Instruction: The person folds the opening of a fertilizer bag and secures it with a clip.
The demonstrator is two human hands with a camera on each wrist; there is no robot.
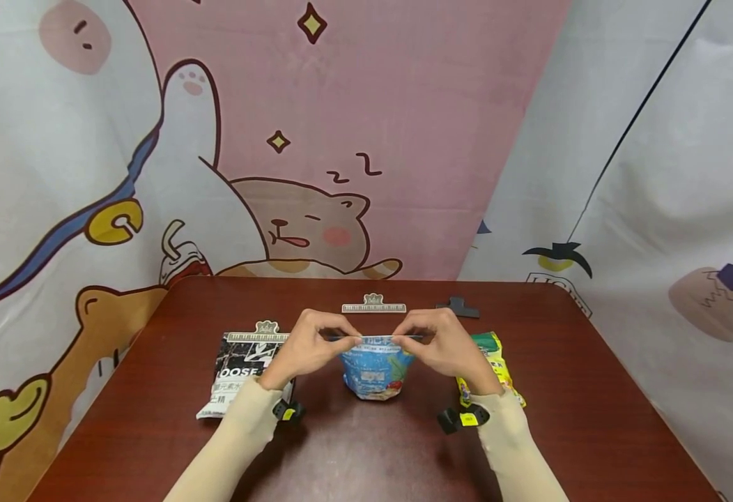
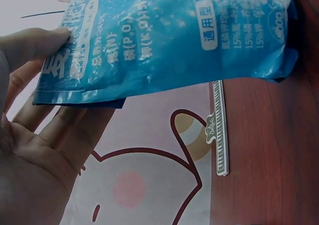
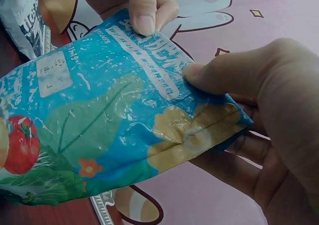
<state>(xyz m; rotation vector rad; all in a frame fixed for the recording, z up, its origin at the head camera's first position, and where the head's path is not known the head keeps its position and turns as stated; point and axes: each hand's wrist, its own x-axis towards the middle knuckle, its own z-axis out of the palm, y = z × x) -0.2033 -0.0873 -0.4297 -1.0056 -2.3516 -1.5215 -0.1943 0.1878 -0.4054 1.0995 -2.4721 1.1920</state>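
Observation:
Both hands pinch the top edge of a blue fertilizer bag (image 1: 374, 373) that stands upright at the middle of the table. My left hand (image 1: 310, 343) holds the edge near its left part, thumb in front and fingers behind. Thumb and fingers of my right hand (image 1: 437, 341) grip the same edge farther right. In the right wrist view the bag (image 3: 109, 115) shows a tomato, leaves and an orange flower. White print covers the bag (image 2: 169, 40) in the left wrist view, where its bottom end is near the tabletop.
On the left lies a black-and-white bag (image 1: 241, 376) with a piano-patterned clip (image 1: 258, 337) across its top. A yellow-green bag (image 1: 495, 366) lies partly behind the right forearm. Behind the blue bag are another piano-patterned clip (image 1: 374, 307) and a dark clip (image 1: 458, 307) on the brown table (image 1: 366, 460).

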